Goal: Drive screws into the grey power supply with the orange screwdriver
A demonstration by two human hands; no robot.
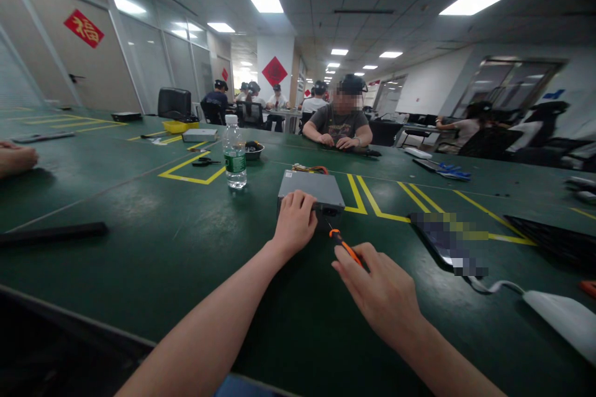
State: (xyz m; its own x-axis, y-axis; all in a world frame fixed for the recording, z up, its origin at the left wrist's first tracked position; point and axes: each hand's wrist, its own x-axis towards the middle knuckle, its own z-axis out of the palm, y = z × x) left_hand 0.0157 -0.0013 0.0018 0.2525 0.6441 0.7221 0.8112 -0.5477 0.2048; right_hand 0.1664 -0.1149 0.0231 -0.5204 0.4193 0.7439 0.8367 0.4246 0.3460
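A grey metal computer power supply (pixel 313 184) sits on the green table, its coloured wires (pixel 310 169) coming out at the far side. My left hand (pixel 296 218) is closed over its near left edge, the fingers on the top and front. My right hand (pixel 379 282) is wrapped round an orange and black screwdriver (pixel 336 236). The screwdriver's thin tip points at the near face of the power supply, close to the black socket; whether it touches, I cannot tell.
A water bottle (pixel 235 155) stands left of the power supply, with a metal bowl (pixel 254 150) behind it. A phone (pixel 442 242) with a white cable lies at right. Another person (pixel 342 115) works across the table, and someone's hand (pixel 17 158) rests at far left.
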